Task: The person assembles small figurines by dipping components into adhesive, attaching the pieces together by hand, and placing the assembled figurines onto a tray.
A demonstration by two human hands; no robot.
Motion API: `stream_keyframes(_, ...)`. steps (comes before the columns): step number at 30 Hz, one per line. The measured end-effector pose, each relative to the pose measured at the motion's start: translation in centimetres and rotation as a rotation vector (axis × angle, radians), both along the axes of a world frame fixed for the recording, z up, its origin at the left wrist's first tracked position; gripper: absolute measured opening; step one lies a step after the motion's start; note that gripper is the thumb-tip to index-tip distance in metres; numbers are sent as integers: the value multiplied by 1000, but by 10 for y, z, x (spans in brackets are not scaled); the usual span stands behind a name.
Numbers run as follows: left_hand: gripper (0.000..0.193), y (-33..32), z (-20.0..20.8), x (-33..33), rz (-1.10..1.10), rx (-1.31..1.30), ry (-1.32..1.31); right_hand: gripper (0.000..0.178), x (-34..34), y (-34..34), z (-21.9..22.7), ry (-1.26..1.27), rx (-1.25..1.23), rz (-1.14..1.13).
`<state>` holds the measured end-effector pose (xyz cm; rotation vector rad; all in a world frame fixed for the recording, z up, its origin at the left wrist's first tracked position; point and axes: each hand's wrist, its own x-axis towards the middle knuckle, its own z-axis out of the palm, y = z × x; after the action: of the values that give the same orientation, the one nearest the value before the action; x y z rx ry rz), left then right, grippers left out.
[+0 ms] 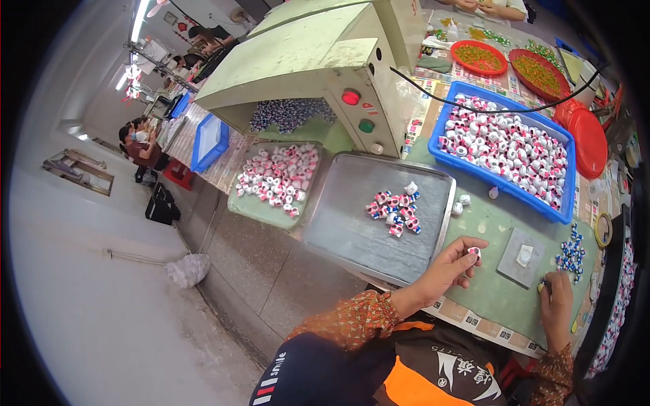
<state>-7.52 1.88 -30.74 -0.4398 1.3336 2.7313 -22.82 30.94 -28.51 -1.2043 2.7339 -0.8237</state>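
Observation:
My left hand (448, 269) pinches a small white-and-pink plastic piece (474, 253) between thumb and fingertips, just right of the metal tray. My right hand (557, 304) is closed, fingers pointing down at the green mat near a heap of small blue-and-white parts (571, 254). Something small shows at its fingertips, too little to name. Between my hands lies a square grey block (520, 257) with a small white pad (524, 255) on it. The metal tray (338, 223) holds a cluster of white, pink and blue pieces (395, 211). Two loose white pieces (460, 203) rest beside the tray.
A blue bin (567, 179) full of white-and-pink pieces stands at the back right. Left of it is a pale machine (318, 61) with red and green buttons. A green tray (244, 206) of similar pieces sits by its opening. Red trays (479, 57) and other people are farther back.

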Motion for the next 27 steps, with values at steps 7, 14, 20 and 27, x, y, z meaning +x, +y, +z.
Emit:
stream_keyframes(7,33,-1,3,0,-15,35,-29,29,-3,-11,14,-65,-29,16)
stream_keyframes(14,31,-1,2,1,-7,45,-12,28,-2,-23,18,156,-40,84)
stream_keyframes(20,32,4,0,3,35,17,-25,25,0,-9,9,190,116,104)
stream_keyframes(27,32,23,0,-8,-9,45,-87,22,7,5,13,141,119,-16)
